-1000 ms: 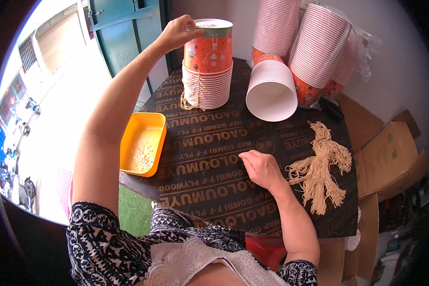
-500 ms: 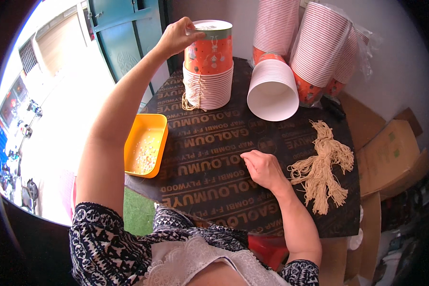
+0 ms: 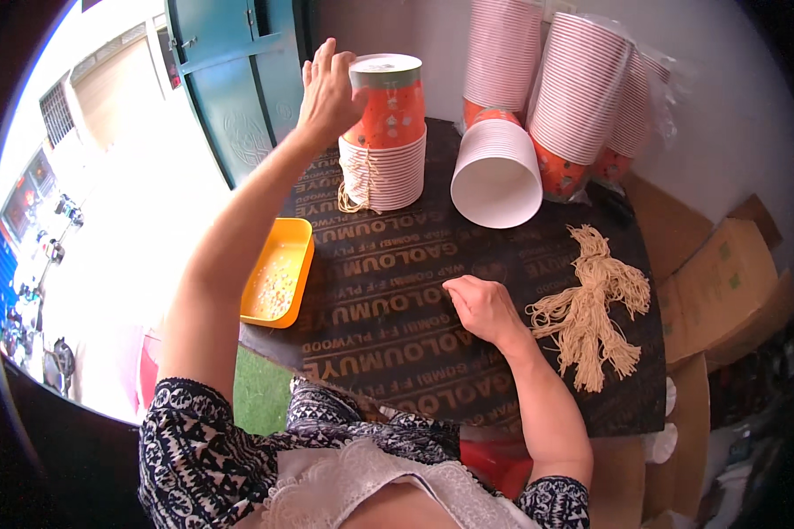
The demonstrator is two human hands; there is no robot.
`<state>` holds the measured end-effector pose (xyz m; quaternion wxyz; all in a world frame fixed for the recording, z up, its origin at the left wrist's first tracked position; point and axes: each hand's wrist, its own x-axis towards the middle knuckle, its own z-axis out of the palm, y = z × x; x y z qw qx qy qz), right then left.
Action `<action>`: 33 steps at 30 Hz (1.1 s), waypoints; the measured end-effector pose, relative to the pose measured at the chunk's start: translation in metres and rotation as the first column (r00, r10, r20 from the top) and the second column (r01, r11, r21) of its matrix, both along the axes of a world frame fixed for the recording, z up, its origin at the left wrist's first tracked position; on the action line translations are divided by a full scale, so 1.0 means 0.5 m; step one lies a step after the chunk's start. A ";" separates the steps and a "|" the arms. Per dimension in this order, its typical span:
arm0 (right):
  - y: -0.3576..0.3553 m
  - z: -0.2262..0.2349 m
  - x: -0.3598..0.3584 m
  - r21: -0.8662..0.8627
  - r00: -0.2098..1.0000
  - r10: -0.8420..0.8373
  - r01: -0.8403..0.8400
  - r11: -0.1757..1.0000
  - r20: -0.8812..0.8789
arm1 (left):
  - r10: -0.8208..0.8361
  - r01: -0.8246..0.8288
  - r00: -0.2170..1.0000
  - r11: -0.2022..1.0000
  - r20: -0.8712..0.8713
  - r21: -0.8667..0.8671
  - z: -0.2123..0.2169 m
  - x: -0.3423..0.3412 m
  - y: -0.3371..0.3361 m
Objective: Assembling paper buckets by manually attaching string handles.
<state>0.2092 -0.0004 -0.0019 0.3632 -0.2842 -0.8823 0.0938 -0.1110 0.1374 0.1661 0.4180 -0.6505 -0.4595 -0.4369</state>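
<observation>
My left hand (image 3: 326,88) reaches far forward and rests against the left side of the top orange paper cup (image 3: 388,106), fingers straight and pointing up. That cup sits upside down on a short stack of upside-down cups (image 3: 384,172) with beige string loops hanging at its left. My right hand (image 3: 481,309) lies on the dark plywood board (image 3: 388,344) with its fingers curled in; I see nothing in it. Just right of it lies a bundle of beige strings (image 3: 595,309).
A stack of cups (image 3: 496,172) lies on its side, white mouth toward me. Tall wrapped cup stacks (image 3: 582,88) stand at the back. A yellow tray (image 3: 278,282) with small bits hangs off the board's left edge. Cardboard boxes (image 3: 723,291) are at right, a teal door (image 3: 229,79) at left.
My left hand has slid from the top rim of the orange cup to its side and its fingers have straightened. My right hand stays put.
</observation>
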 end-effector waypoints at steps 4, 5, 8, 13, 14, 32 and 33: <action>0.009 0.003 0.010 0.026 0.998 -0.068 0.068 0.997 -0.018 | -0.240 0.232 0.971 0.950 -0.011 -0.210 -0.067 0.105 -0.057; 0.012 0.000 0.016 0.039 0.994 -0.104 0.105 0.994 -0.034 | -0.279 0.295 0.955 0.882 0.097 -0.367 -0.091 0.152 -0.077; 0.027 -0.004 0.034 0.092 0.976 -0.192 0.201 0.975 -0.099 | -0.229 0.382 0.915 0.752 0.331 -0.537 -0.175 0.238 -0.079; 0.047 -0.007 0.035 0.074 0.948 -0.289 0.300 0.951 -0.134 | -0.086 0.344 0.840 0.848 0.535 -0.404 -0.303 0.249 0.008; 0.049 -0.007 0.042 0.066 0.944 -0.304 0.315 0.947 -0.131 | -0.016 0.343 0.798 0.834 0.602 -0.432 -0.313 0.267 0.015; 0.051 -0.011 0.050 0.110 0.953 -0.277 0.290 0.951 -0.121 | -0.040 0.330 0.715 0.899 0.698 -0.287 -0.358 0.317 0.040; 0.049 -0.009 0.049 0.109 0.954 -0.274 0.288 0.951 -0.121 | -0.047 0.341 0.716 0.894 0.697 -0.291 -0.355 0.317 0.036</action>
